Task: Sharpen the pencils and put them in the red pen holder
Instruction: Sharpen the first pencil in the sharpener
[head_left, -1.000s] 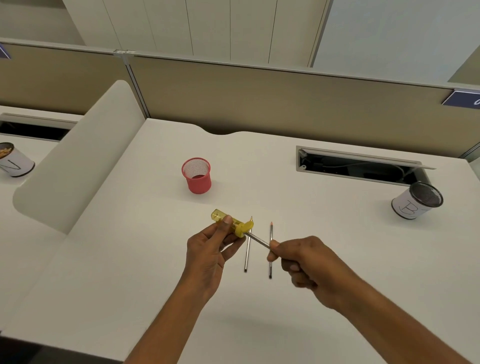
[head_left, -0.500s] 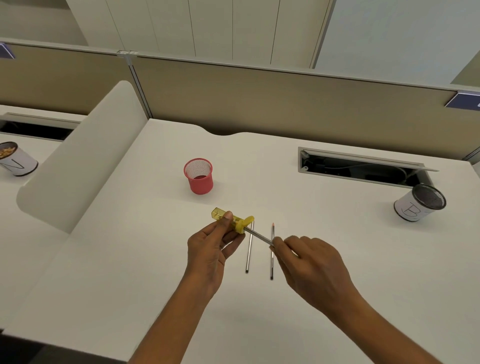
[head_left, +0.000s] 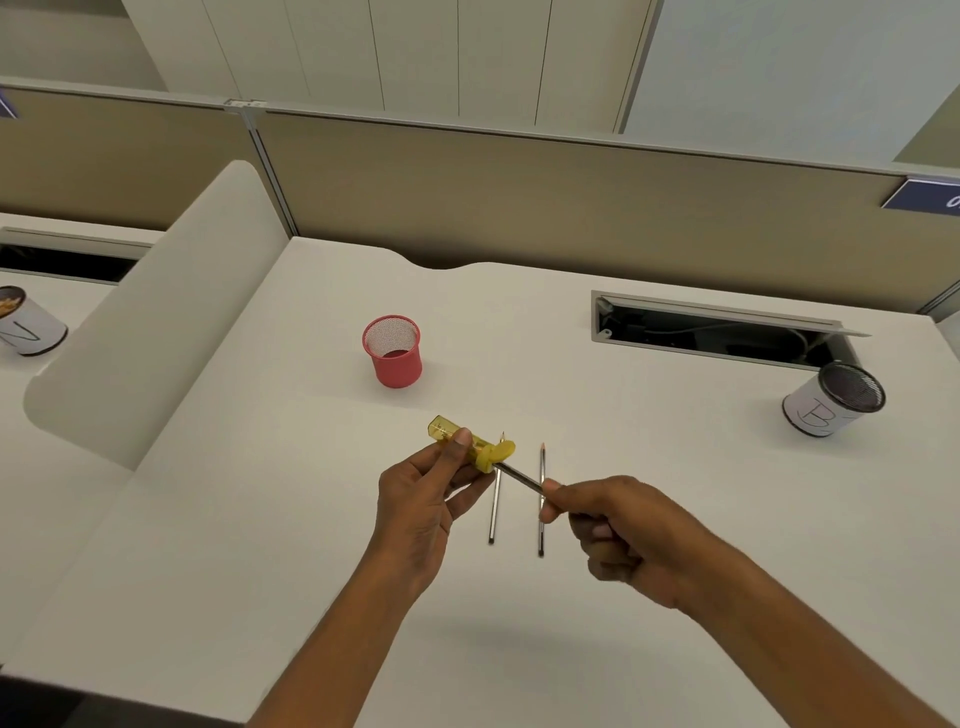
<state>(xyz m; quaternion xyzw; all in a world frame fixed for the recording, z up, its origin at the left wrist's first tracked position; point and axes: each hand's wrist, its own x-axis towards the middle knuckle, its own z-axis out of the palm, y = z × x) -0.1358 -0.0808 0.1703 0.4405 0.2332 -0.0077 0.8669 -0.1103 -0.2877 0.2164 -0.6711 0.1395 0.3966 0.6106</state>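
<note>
My left hand (head_left: 423, 499) grips a yellow sharpener (head_left: 470, 443) above the white desk (head_left: 249, 519). A dark pencil (head_left: 519, 477) is stuck tip-first into the sharpener's end, and my right hand (head_left: 618, 530) pinches its other end. Two more pencils lie on the desk beneath my hands, pointing away from me: one (head_left: 495, 512) left of the other (head_left: 541, 525). The red mesh pen holder (head_left: 393, 352) stands upright behind the sharpener, and I see no pencil in it.
A white can marked "B" (head_left: 831, 408) stands at the right. An open cable slot (head_left: 717, 332) lies behind it. A white curved divider (head_left: 156, 322) borders the desk's left side, with another can (head_left: 26, 322) beyond it. A beige partition (head_left: 519, 202) closes the back.
My right hand has rolled its grip on the pencil in the sharpener, from knuckles up back to a pinch. The left hand and the sharpener stayed nearly still.
</note>
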